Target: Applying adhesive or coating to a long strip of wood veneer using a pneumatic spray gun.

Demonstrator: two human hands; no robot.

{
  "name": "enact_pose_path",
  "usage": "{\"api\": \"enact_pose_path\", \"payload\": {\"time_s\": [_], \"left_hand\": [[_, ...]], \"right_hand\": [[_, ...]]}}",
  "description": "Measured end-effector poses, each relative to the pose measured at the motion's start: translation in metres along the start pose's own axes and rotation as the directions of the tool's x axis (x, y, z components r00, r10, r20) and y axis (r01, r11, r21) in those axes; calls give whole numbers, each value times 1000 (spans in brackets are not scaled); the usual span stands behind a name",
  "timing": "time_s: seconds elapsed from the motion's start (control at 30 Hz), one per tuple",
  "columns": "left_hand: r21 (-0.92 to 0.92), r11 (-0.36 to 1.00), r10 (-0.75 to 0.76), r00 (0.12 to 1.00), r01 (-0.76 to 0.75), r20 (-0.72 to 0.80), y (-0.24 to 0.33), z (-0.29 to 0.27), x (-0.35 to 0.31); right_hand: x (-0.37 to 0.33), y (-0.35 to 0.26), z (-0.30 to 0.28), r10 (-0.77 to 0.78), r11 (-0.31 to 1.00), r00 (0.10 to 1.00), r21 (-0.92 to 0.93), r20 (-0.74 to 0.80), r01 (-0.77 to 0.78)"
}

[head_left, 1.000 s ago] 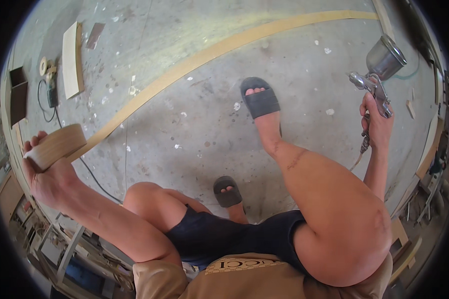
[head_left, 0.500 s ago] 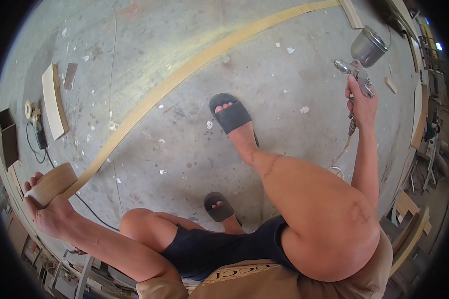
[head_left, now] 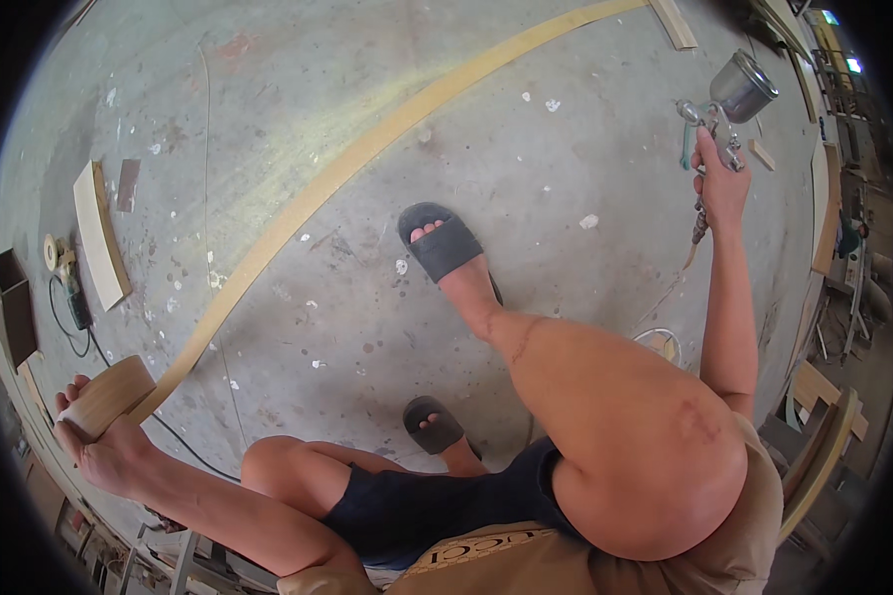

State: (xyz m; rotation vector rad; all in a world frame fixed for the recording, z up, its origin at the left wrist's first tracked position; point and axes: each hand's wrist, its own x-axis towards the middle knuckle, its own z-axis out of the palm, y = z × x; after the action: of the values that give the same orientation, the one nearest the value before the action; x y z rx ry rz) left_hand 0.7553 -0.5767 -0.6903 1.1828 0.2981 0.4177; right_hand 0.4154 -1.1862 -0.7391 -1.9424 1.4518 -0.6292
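My left hand (head_left: 114, 456) is wrapped round a roll of wood-grain edge banding (head_left: 117, 399) at the lower left. From the roll, an unwound strip (head_left: 337, 181) runs in a long curve across the floor to the upper right. My right hand (head_left: 724, 190) grips the handle of a metal spray gun (head_left: 712, 117), its silver cup (head_left: 743, 87) on top. A hose (head_left: 698, 238) hangs from the bottom of the handle. Both arms are held out to the sides, well apart.
My sandalled feet (head_left: 445, 243) stand on the paint-spotted concrete floor (head_left: 526, 198). At left lie a pale board (head_left: 102, 238), a corded power tool (head_left: 72, 288) and a dark box (head_left: 15, 307). Wood pieces (head_left: 673, 22) and clutter (head_left: 853, 288) line the right side.
The view has shifted slightly. The spray gun has turned a little in my right hand, its nozzle now pointing more away from me. My left hand still holds the roll.
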Motion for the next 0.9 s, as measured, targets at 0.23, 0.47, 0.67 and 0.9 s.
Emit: {"api": "enact_pose_path", "payload": {"time_s": [0.23,0.47,0.67,0.9], "left_hand": [[-25,1000,-5,1000,6,19,1,-1,0],[-8,1000,15,999,-15,38,3,1,-6],[-21,1000,6,1000,-5,27,6,0,-4],[-21,1000,-2,999,3,40,8,0,-4]], "right_hand": [[2,1,7,-25,999,998,38,-57,27],[-42,4,30,49,995,991,84,128,-60],[-99,-14,50,43,969,919,208,391,-133],[-136,-28,65,81,944,828,223,554,-242]]}}
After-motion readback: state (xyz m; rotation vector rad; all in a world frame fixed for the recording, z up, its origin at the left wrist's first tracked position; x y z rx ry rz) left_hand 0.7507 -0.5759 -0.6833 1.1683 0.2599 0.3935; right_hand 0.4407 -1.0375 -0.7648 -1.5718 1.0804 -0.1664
